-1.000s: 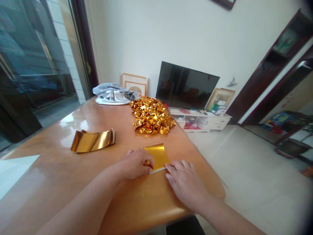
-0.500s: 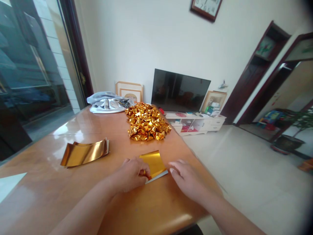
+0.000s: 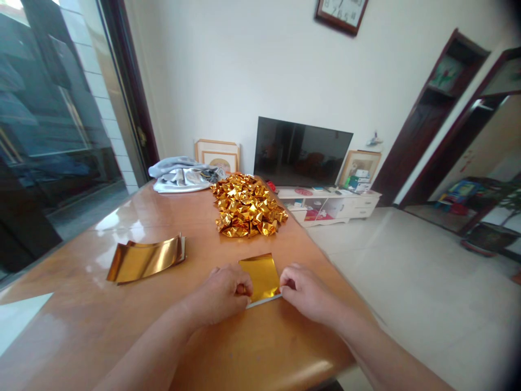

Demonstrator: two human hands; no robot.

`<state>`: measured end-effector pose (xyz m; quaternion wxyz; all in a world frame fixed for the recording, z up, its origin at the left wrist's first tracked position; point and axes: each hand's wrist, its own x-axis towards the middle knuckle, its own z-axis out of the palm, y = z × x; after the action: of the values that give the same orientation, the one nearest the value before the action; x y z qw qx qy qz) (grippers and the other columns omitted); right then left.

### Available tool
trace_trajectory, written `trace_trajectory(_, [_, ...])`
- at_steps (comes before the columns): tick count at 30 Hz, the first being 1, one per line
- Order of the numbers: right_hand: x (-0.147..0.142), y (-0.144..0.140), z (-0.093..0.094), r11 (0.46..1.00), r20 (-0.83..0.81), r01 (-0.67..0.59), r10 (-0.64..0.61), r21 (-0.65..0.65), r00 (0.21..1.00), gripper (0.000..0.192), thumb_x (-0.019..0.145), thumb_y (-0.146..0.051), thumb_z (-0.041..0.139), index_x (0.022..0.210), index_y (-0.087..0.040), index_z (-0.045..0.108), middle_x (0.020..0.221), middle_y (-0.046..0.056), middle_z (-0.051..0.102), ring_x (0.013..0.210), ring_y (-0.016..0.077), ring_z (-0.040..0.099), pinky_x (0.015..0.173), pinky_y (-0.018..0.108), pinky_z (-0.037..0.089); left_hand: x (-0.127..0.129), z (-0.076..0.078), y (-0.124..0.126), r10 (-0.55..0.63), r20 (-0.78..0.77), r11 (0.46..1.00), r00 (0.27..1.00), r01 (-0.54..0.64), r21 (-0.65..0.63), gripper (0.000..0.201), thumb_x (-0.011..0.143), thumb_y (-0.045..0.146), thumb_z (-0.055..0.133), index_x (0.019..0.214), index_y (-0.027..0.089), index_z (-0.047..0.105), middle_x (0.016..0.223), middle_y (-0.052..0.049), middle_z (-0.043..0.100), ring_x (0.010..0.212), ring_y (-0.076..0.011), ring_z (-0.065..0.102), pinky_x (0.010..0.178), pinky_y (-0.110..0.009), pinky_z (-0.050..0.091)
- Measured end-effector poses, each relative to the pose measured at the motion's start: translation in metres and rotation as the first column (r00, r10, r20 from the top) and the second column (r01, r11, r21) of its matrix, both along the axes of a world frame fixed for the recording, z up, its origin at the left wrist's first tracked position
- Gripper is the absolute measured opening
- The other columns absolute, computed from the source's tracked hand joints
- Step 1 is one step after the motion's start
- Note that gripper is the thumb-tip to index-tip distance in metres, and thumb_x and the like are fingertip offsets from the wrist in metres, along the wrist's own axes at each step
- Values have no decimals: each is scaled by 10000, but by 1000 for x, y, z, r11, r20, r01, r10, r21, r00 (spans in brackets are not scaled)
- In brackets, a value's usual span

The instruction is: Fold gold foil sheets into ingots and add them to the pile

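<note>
A sheet of gold foil paper [image 3: 262, 277] lies on the wooden table [image 3: 244, 347] in front of me, with a pale strip along its near edge. My left hand [image 3: 226, 290] pinches the sheet's near left corner between thumb and fingers. At the near right corner, my right hand [image 3: 303, 290] has its thumb and forefinger closed on the edge. Beyond the sheet is a heap of folded gold foil pieces [image 3: 248, 206]. To the left rests a stack of curved gold foil sheets [image 3: 148, 260].
Grey-blue folded cloth [image 3: 183, 176] lies at the table's far end, near framed pictures [image 3: 220, 157]. A pale sheet [image 3: 20, 317] is at the left edge. Past the table's right edge stand a white TV cabinet [image 3: 337, 206] and a television [image 3: 301, 152].
My right hand has come in to the left and closed on the foil sheet's near right corner. My left hand stays at the left corner. The view has shifted slightly.
</note>
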<state>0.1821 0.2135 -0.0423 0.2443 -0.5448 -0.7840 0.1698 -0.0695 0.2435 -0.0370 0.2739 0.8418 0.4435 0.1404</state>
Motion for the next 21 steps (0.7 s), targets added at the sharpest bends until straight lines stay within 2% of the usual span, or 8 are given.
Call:
trace_trajectory(2, [2, 1, 0, 998, -104, 27, -33, -60, 994, 100, 835, -160, 570, 738, -184, 581, 778, -9, 613, 718, 139, 547, 630, 234, 381, 1, -5, 5, 75, 116, 997, 990, -77, 10, 164, 772, 279, 582, 872, 209, 690, 819, -9, 675, 739, -161, 584, 654, -253, 403])
trace_trajectory(4, [2, 0, 2, 990, -239, 69, -97, -121, 966, 102, 863, -205, 545, 765, -188, 568, 762, -19, 597, 694, 138, 538, 597, 231, 370, 1, -6, 10, 178, 258, 983, 950, -185, 3, 193, 830, 357, 569, 868, 187, 653, 824, -16, 649, 742, -161, 571, 641, -257, 403])
trace_trajectory(6, [0, -3, 5, 980, -370, 99, -157, -171, 916, 109, 887, -243, 526, 795, -193, 559, 752, -30, 574, 681, 136, 520, 589, 232, 368, 1, -4, 12, 289, 357, 956, 888, -289, -55, 293, 871, 464, 555, 831, 177, 603, 762, 1, 590, 699, -150, 532, 608, -255, 384])
trace_trajectory(8, [-6, -6, 7, 974, -477, 104, -189, -199, 858, 112, 894, -265, 528, 811, -196, 554, 742, -39, 550, 674, 131, 500, 602, 235, 371, 1, 1, 11, 367, 407, 930, 836, -328, -165, 399, 872, 575, 554, 822, 179, 562, 712, 24, 534, 657, -136, 490, 578, -250, 359])
trace_trajectory(11, [-19, -11, 6, 973, -599, 77, -194, -217, 777, 109, 899, -287, 540, 835, -199, 549, 732, -48, 516, 666, 125, 463, 608, 236, 362, 3, 5, 5, 367, 479, 910, 798, -202, -361, 457, 847, 634, 591, 855, 179, 552, 706, 34, 527, 646, -120, 475, 585, -241, 356])
trace_trajectory(14, [-33, -16, 5, 976, -659, 46, -178, -213, 731, 123, 905, -307, 550, 845, -201, 543, 725, -52, 477, 664, 124, 426, 602, 237, 351, 8, 5, 2, 352, 584, 872, 731, -30, -489, 428, 826, 580, 662, 907, 168, 579, 769, 16, 579, 679, -110, 502, 638, -236, 388])
trace_trajectory(18, [-48, -20, 4, 974, -678, 6, -161, -226, 717, 138, 898, -316, 575, 838, -195, 551, 719, -49, 471, 669, 123, 415, 610, 240, 350, 12, 1, 5, 383, 696, 842, 608, 81, -534, 375, 804, 468, 723, 1004, 167, 625, 891, -21, 650, 754, -122, 553, 717, -250, 424])
trace_trajectory(21, [-54, -21, 2, 968, -692, -48, -140, -246, 708, 144, 895, -326, 592, 855, -189, 576, 748, -36, 518, 687, 126, 449, 624, 243, 368, 10, -2, 7, 397, 741, 845, 542, 100, -525, 314, 797, 402, 739, 986, 173, 638, 858, -15, 650, 741, -121, 551, 700, -244, 416])
